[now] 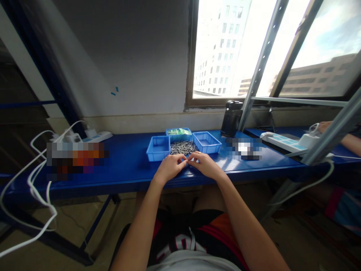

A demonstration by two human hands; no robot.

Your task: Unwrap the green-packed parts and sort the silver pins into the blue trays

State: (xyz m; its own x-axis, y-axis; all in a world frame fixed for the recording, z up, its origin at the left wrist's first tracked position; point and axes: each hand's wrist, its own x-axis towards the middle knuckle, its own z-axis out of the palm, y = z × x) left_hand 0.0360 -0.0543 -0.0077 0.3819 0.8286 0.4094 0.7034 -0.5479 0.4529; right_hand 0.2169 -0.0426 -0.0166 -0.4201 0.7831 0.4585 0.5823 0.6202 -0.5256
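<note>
A heap of small metal pieces [183, 146], which look like screws, lies on the blue table between shallow blue bins. My left hand [172, 165] is at the heap's near edge, thumb and fingers pinched together. Facing it, my right hand [205, 164] is pinched too, and the fingertips of both hands nearly meet. Whatever sits between the fingers is too small to make out. The left blue bin [158, 153] and the right blue bin [207, 143] show bare insides. Behind the heap, a third blue bin [169, 131] holds a green plastic packet [179, 131].
A black container [231, 118] stands at the back right below the window. Power strips lie at the left [98, 137] and right [287, 143], with white cables hanging off the left side. A metal post [335, 131] rises at right; another person's arm [351, 142] is beyond it.
</note>
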